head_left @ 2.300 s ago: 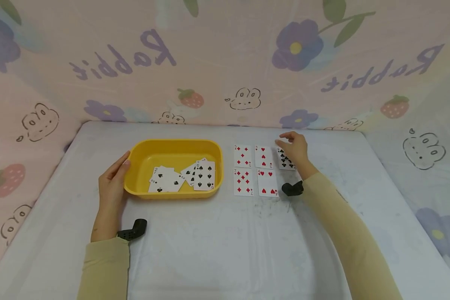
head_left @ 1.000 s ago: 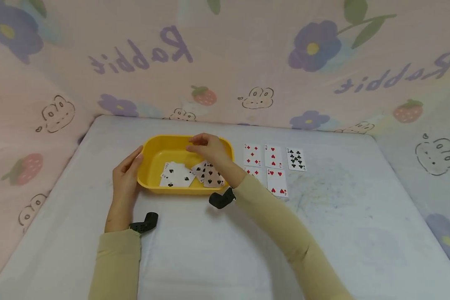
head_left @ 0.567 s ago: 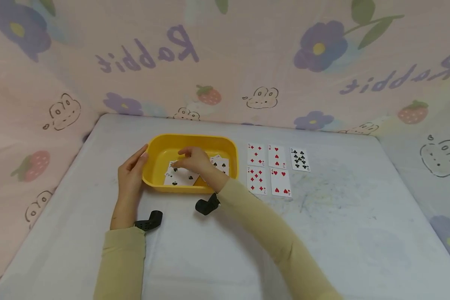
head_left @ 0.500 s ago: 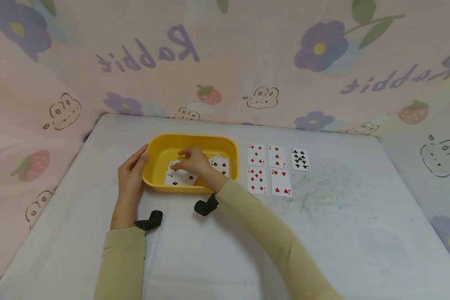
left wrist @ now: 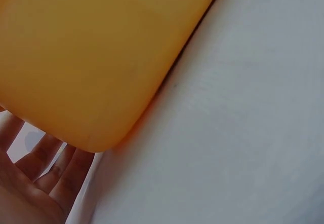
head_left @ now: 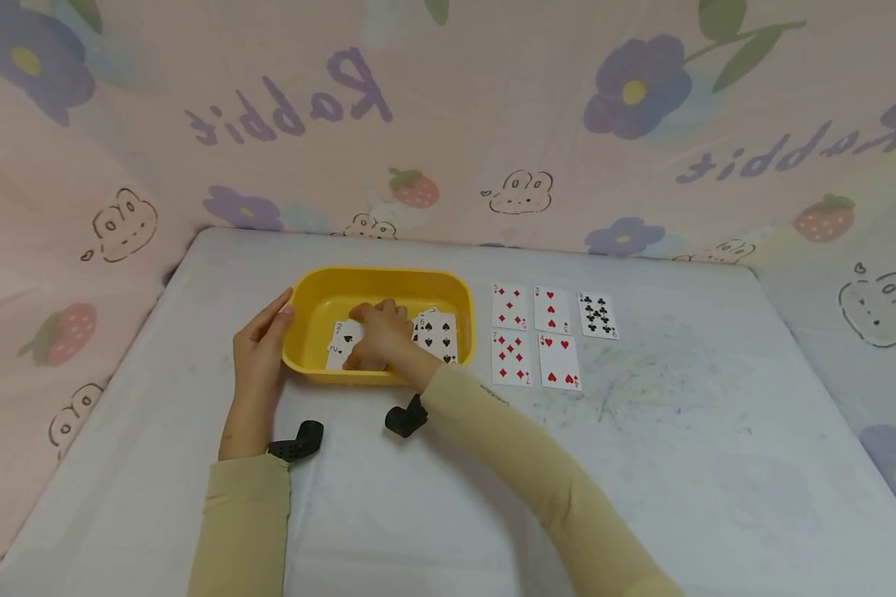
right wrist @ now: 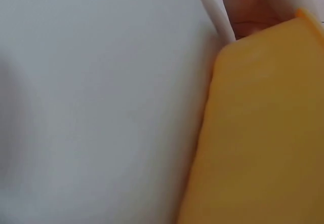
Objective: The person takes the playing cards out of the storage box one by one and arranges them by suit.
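card: spade card lies face up on the floor of the tray, left part, under the right hand; low spade by the look, pips partly hidden
right hand: reaches over the tray's near wall, fingers bent down on the card; cannot tell if it pinches it or only presses
left hand: flat against the tray's left wall, fingers straight, steadying it; left wrist view shows the wall and fingers beside it
other cards in tray: black spade cards overlapped just right of the hand
handling: judged thin, light, bendy, slick on smooth plastic; lying flat, so little edge to catch
grip point: judged best to slide it toward a wall or lift a corner, then pinch a short edge between thumb and finger; pressing hard would crease it
edges: tray walls rise all round; the lift has to clear the near rim; neighbouring cards may drag along
laid-out cards: five on the table, two rows, just right of the tray; top row diamonds, hearts, clubs; lower row diamonds, hearts
open room: bare table under the clubs card and further right; near side also open
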A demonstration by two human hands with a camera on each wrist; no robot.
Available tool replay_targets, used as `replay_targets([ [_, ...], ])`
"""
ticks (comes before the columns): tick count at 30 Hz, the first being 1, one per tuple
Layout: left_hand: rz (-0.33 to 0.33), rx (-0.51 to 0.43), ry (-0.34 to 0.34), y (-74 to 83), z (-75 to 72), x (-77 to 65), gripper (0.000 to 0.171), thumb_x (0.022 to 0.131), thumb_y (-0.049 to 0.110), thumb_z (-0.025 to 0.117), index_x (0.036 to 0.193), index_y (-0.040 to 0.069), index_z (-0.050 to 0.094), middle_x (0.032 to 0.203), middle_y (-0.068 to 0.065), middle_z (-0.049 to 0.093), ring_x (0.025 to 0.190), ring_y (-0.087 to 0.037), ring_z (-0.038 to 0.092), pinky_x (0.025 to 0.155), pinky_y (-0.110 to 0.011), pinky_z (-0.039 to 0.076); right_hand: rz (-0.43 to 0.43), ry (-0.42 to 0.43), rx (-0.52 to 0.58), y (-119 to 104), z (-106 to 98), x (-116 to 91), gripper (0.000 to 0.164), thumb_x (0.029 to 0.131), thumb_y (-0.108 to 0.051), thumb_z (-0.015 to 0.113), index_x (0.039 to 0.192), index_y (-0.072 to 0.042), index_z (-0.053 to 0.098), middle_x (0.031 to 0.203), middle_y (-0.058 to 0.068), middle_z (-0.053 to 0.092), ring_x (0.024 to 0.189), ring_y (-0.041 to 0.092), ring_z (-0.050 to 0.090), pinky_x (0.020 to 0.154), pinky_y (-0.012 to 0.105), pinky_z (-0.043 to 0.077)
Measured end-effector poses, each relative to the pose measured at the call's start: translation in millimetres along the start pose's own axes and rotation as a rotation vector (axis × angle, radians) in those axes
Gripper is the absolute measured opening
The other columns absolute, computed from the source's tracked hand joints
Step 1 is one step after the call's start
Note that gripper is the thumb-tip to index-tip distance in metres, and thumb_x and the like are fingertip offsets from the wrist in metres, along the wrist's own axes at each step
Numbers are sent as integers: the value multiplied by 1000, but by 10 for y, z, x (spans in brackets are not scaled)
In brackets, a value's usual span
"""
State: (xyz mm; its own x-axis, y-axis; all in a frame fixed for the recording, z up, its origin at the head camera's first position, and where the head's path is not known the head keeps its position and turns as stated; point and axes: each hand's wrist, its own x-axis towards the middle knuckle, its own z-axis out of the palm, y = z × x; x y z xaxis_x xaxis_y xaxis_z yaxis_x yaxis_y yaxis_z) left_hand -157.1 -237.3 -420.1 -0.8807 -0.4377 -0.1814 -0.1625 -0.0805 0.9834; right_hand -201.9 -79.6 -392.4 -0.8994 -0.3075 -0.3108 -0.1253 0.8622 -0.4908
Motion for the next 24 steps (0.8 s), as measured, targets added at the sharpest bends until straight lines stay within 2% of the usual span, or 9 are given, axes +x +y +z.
replay_targets([
  [9,-8,-8,7,22,6,-12,33,93,38,61,126,35,63,141,11,52,136,-7,40,113,-25,33,30,10,49,-8,6,-26,73,61,-28,90,122,-19,51,125,7,46,112,24,38,97,38,34],
  [13,-17,-23,7,35,6,-22,33,93,37,61,126,34,63,141,11,52,136,-7,40,112,-23,34,12,0,173,6,-2,-29,64,68,-25,86,120,-18,48,117,5,56,108,25,44,96,39,31],
  [16,-15,-21,2,36,8,-23,33,93,37,61,126,34,63,141,11,52,136,-7,40,113,-24,34,1,5,310,40,-11,4,51,77,-30,80,117,-17,51,111,4,62,105,23,51,101,40,32],
  [20,-9,-26,3,27,13,-17,33,93,37,61,126,33,63,141,11,53,136,-7,40,113,-24,33,-24,54,489,83,-27,43,28,87,-30,70,105,-11,62,99,5,63,87,16,54,85,26,44],
  [22,-10,-31,6,23,13,-13,33,93,36,61,126,33,63,141,10,53,136,-7,40,113,-24,33,-32,73,566,87,-46,39,21,89,-26,69,99,-9,65,90,3,61,78,12,51,67,18,43],
  [24,-9,-30,7,20,12,-10,33,93,36,61,126,32,63,141,10,53,136,-7,40,113,-24,33,-44,83,626,90,-73,30,18,90,-23,68,97,-7,66,84,1,60,74,11,50,62,16,40],
])
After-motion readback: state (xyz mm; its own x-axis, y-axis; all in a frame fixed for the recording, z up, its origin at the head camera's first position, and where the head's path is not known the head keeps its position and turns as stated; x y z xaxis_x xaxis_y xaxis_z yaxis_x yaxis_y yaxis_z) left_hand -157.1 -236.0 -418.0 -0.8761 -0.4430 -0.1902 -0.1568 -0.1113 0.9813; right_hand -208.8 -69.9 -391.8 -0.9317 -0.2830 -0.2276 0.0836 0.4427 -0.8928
